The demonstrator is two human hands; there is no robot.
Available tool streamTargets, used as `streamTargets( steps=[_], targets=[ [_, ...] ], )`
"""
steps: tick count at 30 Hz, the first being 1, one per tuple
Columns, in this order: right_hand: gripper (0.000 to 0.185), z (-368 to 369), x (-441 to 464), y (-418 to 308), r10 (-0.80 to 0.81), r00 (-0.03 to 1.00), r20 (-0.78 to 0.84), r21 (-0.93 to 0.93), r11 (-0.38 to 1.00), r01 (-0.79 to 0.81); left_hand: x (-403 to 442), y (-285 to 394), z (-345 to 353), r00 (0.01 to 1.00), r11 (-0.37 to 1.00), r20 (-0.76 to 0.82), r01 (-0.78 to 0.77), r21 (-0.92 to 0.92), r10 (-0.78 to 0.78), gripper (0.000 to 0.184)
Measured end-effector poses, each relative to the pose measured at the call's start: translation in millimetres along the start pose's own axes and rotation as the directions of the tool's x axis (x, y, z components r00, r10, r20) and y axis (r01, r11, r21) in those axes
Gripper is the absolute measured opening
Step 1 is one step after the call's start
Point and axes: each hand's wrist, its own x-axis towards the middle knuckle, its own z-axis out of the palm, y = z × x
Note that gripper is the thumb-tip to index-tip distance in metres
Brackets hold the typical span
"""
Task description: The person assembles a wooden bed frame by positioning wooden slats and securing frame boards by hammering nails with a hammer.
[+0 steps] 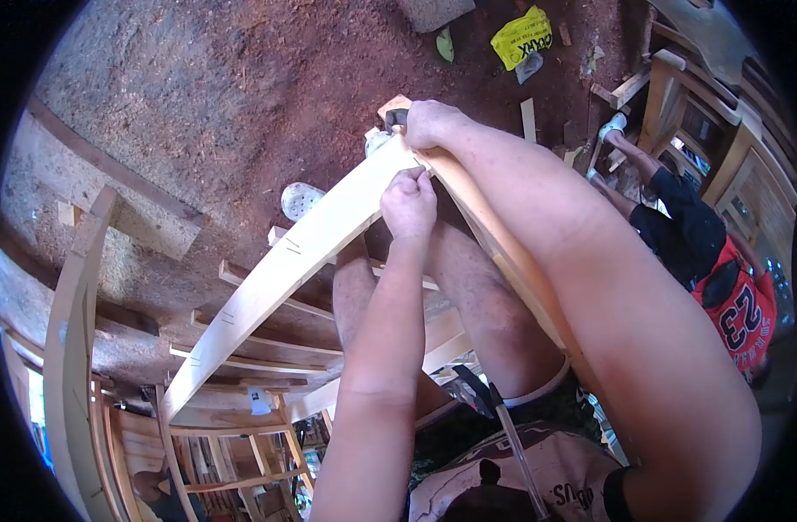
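Note:
My left hand (408, 203) is closed in a pinch on what looks like a thin nail (418, 162), over the upper end of a pale wooden board (329, 211). Several nails (292, 247) stick out along this board, which slopes down to the left. My right hand (431, 123) curls over the corner where the board meets a second wooden piece (472, 193). A small dark object (397, 117) shows beside its fingers; what the fingers grip is mostly hidden. Near my lap is a black-headed tool with a metal-looking shaft (509, 428).
Wooden slats (268, 361) and frames stand at lower left, beside a tall timber (75, 331). A yellow packet (521, 38) and a grey block (435, 10) lie on the dirt floor. A person in a red shirt (736, 304) sits at right by wooden furniture (703, 96).

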Motion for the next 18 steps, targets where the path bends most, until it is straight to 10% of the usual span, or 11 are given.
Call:
streamTargets(
  steps=[18],
  targets=[
    [0.044,1,1,-6,-0.032,0.992,0.121,-0.094,0.995,0.043,4,1,-4,1.000,0.999,-0.003,-0.023,-0.029,0.023,0.012]
  ],
)
